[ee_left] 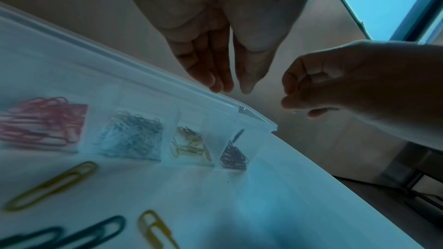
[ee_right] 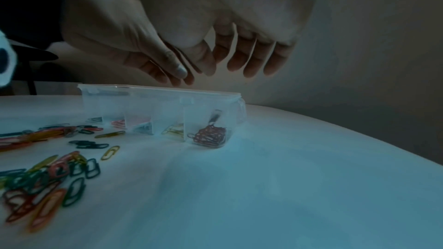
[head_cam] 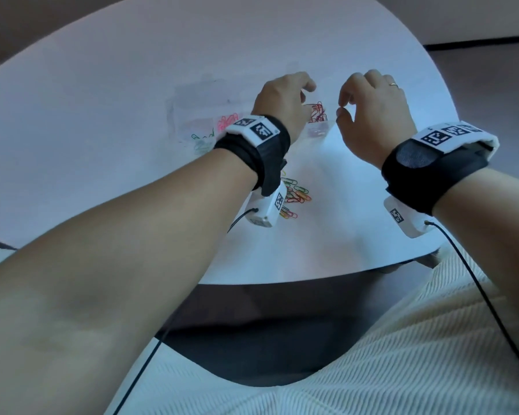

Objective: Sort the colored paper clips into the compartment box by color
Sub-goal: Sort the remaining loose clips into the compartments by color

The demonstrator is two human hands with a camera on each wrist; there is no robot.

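Observation:
A clear compartment box (head_cam: 189,94) lies on the white table; its row holds pink clips (ee_left: 43,120), pale blue clips (ee_left: 131,135), yellow clips (ee_left: 189,143) and red clips (ee_right: 209,135). A single dark clip (ee_right: 215,117) stands tilted in the red compartment at the box's right end. My left hand (ee_left: 236,86) hovers just above that end, fingers straight and pointing down, nothing between them. My right hand (head_cam: 342,107) hangs beside it to the right, fingers loosely curled and empty. A loose pile of mixed clips (head_cam: 294,193) lies nearer me, under my left wrist.
The round table's edge (head_cam: 282,280) runs close in front of my lap. Scattered yellow and dark green clips (ee_left: 79,234) lie just before the box. Bare tabletop (ee_right: 287,186) stretches right of the box.

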